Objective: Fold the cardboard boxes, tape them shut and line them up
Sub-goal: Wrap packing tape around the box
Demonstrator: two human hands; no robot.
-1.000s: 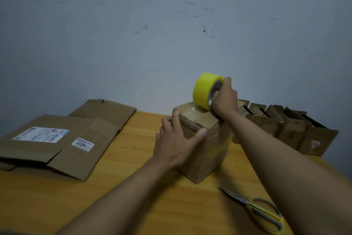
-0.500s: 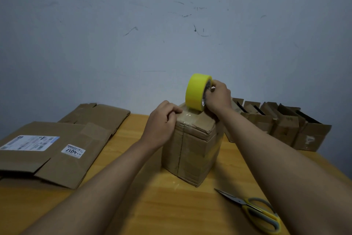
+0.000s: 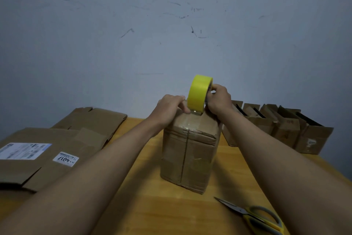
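Wooden desk [image 3: 144,206], light orange-brown top, pushed against a pale blue-grey wall [image 3: 171,34] with dark scuffs and scratch marks; lighting dim. Assembled cardboard box [image 3: 188,156] stands upright mid-desk, top flaps closed with clear tape over the seam, front seam running vertically. Left hand [image 3: 170,111] sits on the box's top far-left edge, fingers curled over it, thumb pressed down at the tape beside the roll. Right hand [image 3: 219,101] grips the yellow tape roll [image 3: 199,92], fingers hooked into the core; roll stands on edge, touching the box top at the far edge. Left side of desk: flattened cardboard boxes [image 3: 57,151] stacked, one further back near the wall. Top flat one carries a white shipping label [image 3: 23,151], text too small to read, and a smaller white sticker [image 3: 65,159] reading "4017", seen upside down. Right, along the wall: row of folded boxes [image 3: 282,130] side by side with top flaps up, partly hidden by the right forearm; nearest-right box has a small pale mark, unreadable. Scissors [image 3: 257,215] with yellow-grey handles lie on the near right of the desk, blades closed and pointing left, apart from the box
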